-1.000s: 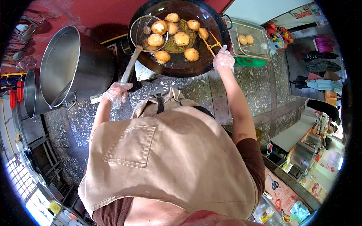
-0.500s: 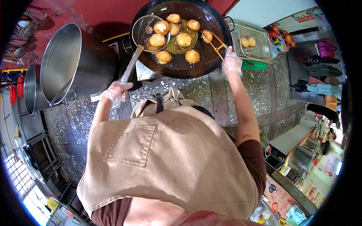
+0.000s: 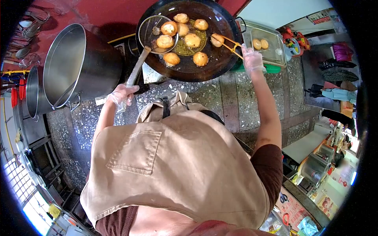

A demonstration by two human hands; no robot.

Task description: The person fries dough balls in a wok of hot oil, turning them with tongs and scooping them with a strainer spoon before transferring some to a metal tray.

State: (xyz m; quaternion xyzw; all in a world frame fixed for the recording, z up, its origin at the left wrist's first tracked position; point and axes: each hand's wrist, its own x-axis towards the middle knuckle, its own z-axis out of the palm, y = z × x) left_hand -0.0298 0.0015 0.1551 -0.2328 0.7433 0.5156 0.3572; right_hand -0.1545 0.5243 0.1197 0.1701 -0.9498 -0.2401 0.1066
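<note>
My left hand [image 3: 122, 96], in a clear plastic glove, is closed around the handle of a mesh strainer [image 3: 146, 34]. The strainer's basket rests over the left side of a black wok [image 3: 220, 72], with two golden fried balls [image 3: 165, 41] in it. My right hand [image 3: 253, 61], gloved as well, grips tongs [image 3: 233, 46] that look like joined chopsticks. Their tips touch a fried ball [image 3: 217, 40] at the wok's right side; whether they pinch it I cannot tell. Several more fried balls [image 3: 192, 40] lie in the oil between the two tools.
A rectangular tray [image 3: 271, 59] with two pale balls [image 3: 260, 44] stands right of the wok, over something green [image 3: 272, 69]. A tall metal pot [image 3: 98, 59] stands to the left, a second pot [image 3: 33, 92] beyond it. Whisks [image 3: 37, 15] hang on the red wall.
My right hand has moved right, toward the tray, and the tongs now lie flatter with their tips at the ball. My left hand and the strainer have stayed put.
</note>
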